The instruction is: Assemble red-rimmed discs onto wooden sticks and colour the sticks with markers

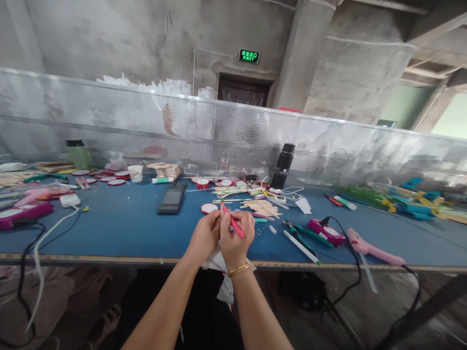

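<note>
My right hand [237, 236], with a gold bracelet at the wrist, is closed around a red marker [238, 227]. Close beside it, my left hand [207, 234] is closed, its fingertips pinching the lower end of a small upright stick [222, 205] with a green tip. The marker's front end is near the stick, and my fingers hide where they meet. Just behind my hands lie a white disc with a red rim [209, 208] and a spread of wooden sticks [263, 208].
On the blue table [120, 228] stand a black bottle [282, 166], a paper cup [135, 173] and a green bottle [78, 154]. Pliers [304, 237], a white marker [301, 247] and a pink glue gun [374, 249] lie to the right. A perforated metal screen [244, 129] runs behind.
</note>
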{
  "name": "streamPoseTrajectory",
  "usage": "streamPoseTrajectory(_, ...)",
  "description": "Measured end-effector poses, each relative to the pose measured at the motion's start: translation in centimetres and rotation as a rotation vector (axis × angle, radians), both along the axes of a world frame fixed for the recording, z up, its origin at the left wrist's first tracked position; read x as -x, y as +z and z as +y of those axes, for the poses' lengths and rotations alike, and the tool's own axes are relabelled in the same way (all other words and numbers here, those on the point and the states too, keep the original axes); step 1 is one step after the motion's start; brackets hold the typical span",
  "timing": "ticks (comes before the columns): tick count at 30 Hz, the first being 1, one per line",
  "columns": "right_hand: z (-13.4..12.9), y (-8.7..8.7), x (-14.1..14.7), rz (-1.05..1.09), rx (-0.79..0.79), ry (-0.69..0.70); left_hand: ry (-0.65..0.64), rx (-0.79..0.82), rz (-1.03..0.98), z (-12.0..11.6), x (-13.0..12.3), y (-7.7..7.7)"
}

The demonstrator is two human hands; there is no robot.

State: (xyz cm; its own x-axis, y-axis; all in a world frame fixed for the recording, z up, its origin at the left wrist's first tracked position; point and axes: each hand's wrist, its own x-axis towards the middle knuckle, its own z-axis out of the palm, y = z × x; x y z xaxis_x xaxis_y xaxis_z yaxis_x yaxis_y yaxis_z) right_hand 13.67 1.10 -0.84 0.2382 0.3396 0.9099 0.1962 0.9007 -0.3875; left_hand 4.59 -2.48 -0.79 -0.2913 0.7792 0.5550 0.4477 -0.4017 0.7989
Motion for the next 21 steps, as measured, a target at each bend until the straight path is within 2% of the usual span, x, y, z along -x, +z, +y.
streamPoseTrajectory(7, 0.11, -0.11, 0.00, 0.021, 0.028, -0.039, 0.011, 0.035, -0.015, -0.13, -0.14, 0.18)
streamPoseTrajectory(15, -0.18, 0.15, -0.08, -0.004, -0.011, 0.001, 0.003, 0.001, -0.020, 0.20, 0.04, -0.13)
streamPoseTrajectory(21, -0.11, 0.10, 0.04, 0.011, 0.015, -0.029, -0.009, 0.010, -0.054, -0.18, -0.22, 0.30)
